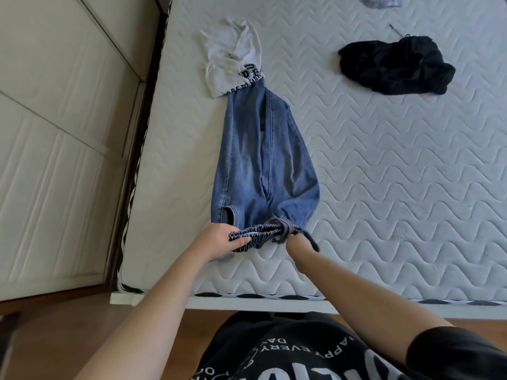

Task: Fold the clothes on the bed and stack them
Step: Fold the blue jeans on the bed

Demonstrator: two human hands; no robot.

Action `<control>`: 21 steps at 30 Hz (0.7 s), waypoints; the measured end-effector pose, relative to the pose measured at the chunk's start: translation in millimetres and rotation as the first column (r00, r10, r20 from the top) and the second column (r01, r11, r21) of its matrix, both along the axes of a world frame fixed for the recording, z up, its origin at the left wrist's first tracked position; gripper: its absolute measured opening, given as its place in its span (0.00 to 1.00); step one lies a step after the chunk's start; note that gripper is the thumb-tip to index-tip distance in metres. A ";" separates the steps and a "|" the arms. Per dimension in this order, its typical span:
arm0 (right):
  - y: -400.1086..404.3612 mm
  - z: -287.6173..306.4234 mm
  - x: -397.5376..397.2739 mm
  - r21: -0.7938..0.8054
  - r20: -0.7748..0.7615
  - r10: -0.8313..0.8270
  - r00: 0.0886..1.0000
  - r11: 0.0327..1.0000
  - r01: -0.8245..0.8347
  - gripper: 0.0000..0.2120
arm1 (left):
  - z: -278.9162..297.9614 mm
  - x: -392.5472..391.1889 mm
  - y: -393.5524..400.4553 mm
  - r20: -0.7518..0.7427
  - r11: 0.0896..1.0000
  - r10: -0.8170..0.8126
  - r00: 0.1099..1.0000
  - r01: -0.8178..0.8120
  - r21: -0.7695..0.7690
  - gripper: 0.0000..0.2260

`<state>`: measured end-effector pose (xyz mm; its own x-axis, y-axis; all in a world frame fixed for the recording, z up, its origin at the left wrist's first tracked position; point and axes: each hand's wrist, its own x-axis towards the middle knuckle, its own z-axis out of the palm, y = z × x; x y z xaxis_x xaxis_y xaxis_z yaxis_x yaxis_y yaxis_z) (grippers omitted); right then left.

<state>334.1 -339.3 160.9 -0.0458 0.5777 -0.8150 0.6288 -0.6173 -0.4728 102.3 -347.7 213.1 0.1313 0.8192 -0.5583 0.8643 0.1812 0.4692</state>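
Blue jeans (255, 160) lie lengthwise on the left part of the white quilted mattress (384, 187), legs pointing away from me. My left hand (219, 239) grips the bunched elastic waistband at its left end. My right hand (295, 242) grips the waistband's right end, its fingers hidden under the grey drawstring and cloth. A white T-shirt (233, 61) with dark lettering lies crumpled at the far end of the jeans, overlapping the leg hems. A black garment (395, 64) lies in a heap at the far right.
A pale patterned cloth (378, 1) shows at the top edge. The mattress's near edge (274, 296) is in front of my body. A cream panelled wardrobe (55, 133) stands close on the left, with a narrow wooden floor strip between.
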 end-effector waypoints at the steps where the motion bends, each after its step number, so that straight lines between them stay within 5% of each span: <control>1: 2.7 -4.4 -2.0 0.007 -0.047 -0.159 0.986 0.987 0.159 0.23 | 0.0 1.2 0.5 0.001 1.000 0.000 1.000 0.000 0.001 0.19; 2: 3.9 -3.6 -1.2 -0.051 -0.165 -0.370 0.914 0.929 0.367 0.24 | 0.2 2.2 0.9 0.005 1.000 0.009 1.000 -0.009 -0.002 0.18; 4: 8.6 -4.0 5.1 0.013 -0.286 -0.384 0.878 0.915 0.404 0.23 | 1.9 5.1 2.7 0.010 1.000 0.001 1.000 -0.001 -0.002 0.17; 7: 14.4 3.1 12.7 0.062 -0.354 -0.222 0.908 0.964 0.260 0.07 | 2.1 7.2 4.5 -0.010 1.000 -0.016 1.000 0.016 -0.008 0.16; 9: 22.6 9.8 17.1 0.047 -0.353 -0.163 0.921 0.980 0.191 0.07 | -0.6 7.5 3.5 -0.033 0.999 -0.043 0.999 0.043 0.003 0.15; 16: 61.5 31.7 21.0 -0.390 -0.550 -0.541 0.636 0.840 0.377 0.10 | -11.0 6.8 -2.1 -0.091 0.996 -0.082 0.992 0.084 0.013 0.17; 21: 68.0 22.4 8.5 -0.215 -0.202 -0.289 0.936 0.945 0.245 0.14 | -14.5 7.9 -6.6 -0.089 0.998 -0.049 0.995 0.051 0.022 0.18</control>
<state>342.6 -271.3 183.3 -0.1076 0.4355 -0.8937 0.3174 -0.8369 -0.4460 110.3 -354.3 198.6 0.1234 0.8261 -0.5498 0.9101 0.1266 0.3945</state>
